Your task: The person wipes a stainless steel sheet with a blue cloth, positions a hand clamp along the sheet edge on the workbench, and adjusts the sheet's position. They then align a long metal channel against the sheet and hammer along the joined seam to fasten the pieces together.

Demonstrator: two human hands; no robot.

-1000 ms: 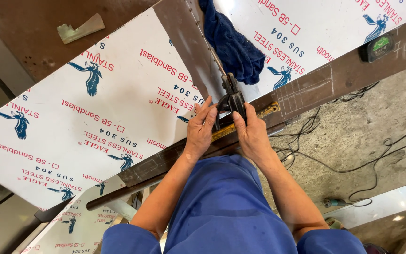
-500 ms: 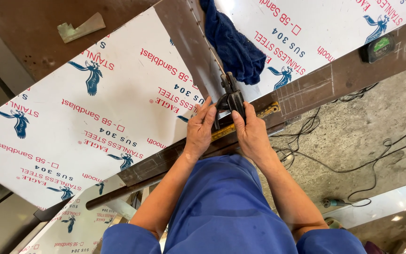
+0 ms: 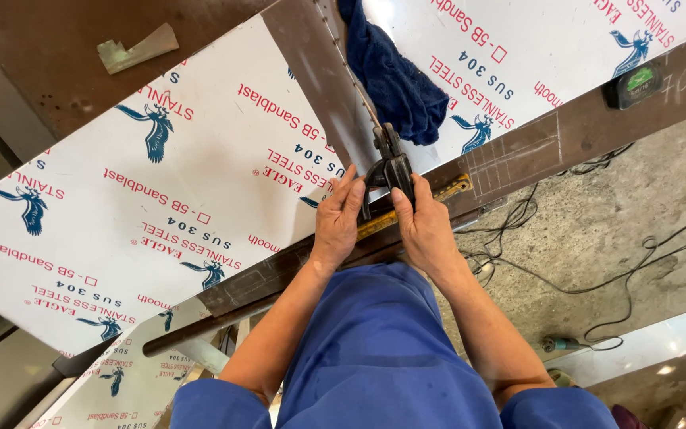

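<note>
Item: black metal clamp (image 3: 391, 171), seated at the near edge of the desk (image 3: 518, 155), astride a yellowish flat bar (image 3: 406, 210) that runs along that edge. Nearest the viewer, blue work clothing (image 3: 375, 357) and two bare forearms lead up to the item. Left hand (image 3: 337, 218): fingers curled against the clamp's left side, thumb up by its body; whether they fully close round a part cannot be told. Right hand (image 3: 422, 222): fingers wrapped on the clamp's right side and lower body, closed on it. Handling, as judged: solid steel, heavy for its bulk, rigid, not fragile; painted faces likely somewhat slick, so hold is best taken at the thick body and the handle, clear of the jaw mouth. Beyond it, a dark brown steel strip (image 3: 319, 71) runs toward the far edge. Left and right of the strip, white film-covered steel sheets (image 3: 160, 199) with red and blue print. Farther, a blue rag (image 3: 395, 75) and a tape measure (image 3: 637, 83) towards the right. Far left corner: a pale offcut (image 3: 136, 49). Cables (image 3: 597, 270) lie on the concrete floor, right.
</note>
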